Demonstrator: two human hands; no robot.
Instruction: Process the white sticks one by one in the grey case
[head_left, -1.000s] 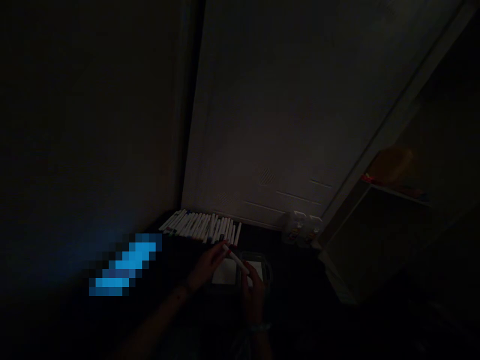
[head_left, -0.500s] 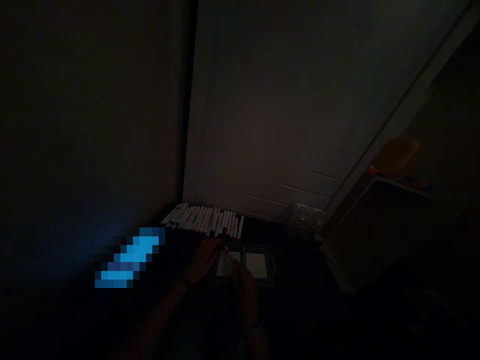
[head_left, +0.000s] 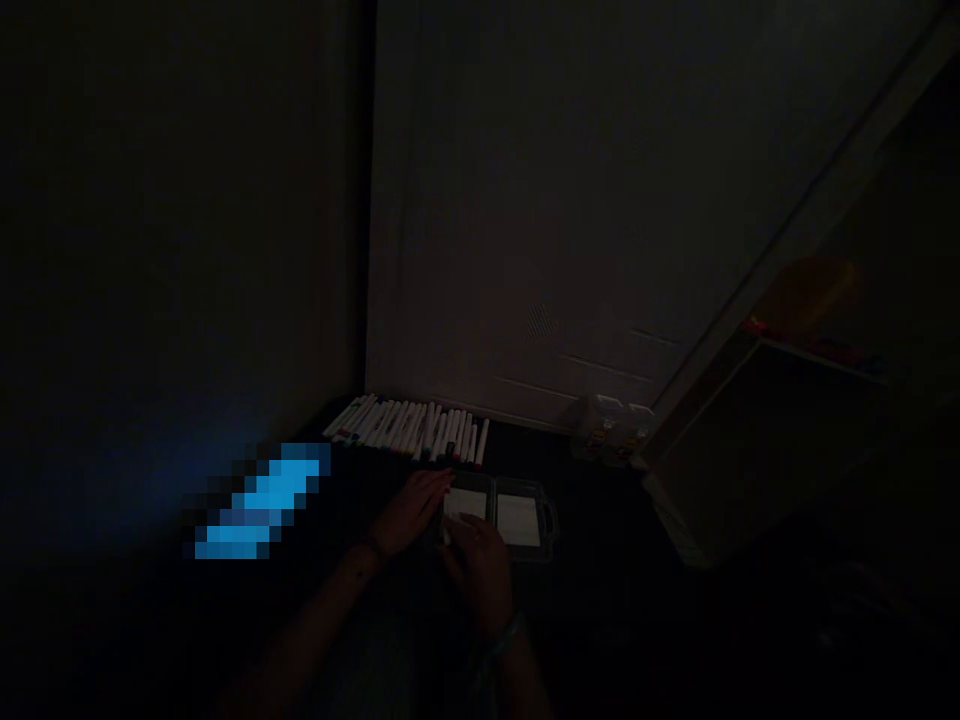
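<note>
The scene is very dark. My left hand (head_left: 411,512) lies with its fingers stretched out against the left edge of an open clear case (head_left: 525,520) on the dark surface. My right hand (head_left: 476,565) rests over the case's left half, fingers curled down; whether it still holds the white marker is hidden. A row of several white markers (head_left: 409,433) lies just beyond the case, along the foot of the pale door (head_left: 540,260).
A glowing blue pixelated patch (head_left: 259,500) sits to the left. Small clear containers (head_left: 611,432) stand at the door's foot on the right. A box-like piece of furniture (head_left: 757,440) with a yellowish object (head_left: 814,295) on top rises at the right.
My right hand, which held a white marker up above the case, has lowered onto the case's left half and the marker is no longer seen. My left hand has stayed at the case's edge.
</note>
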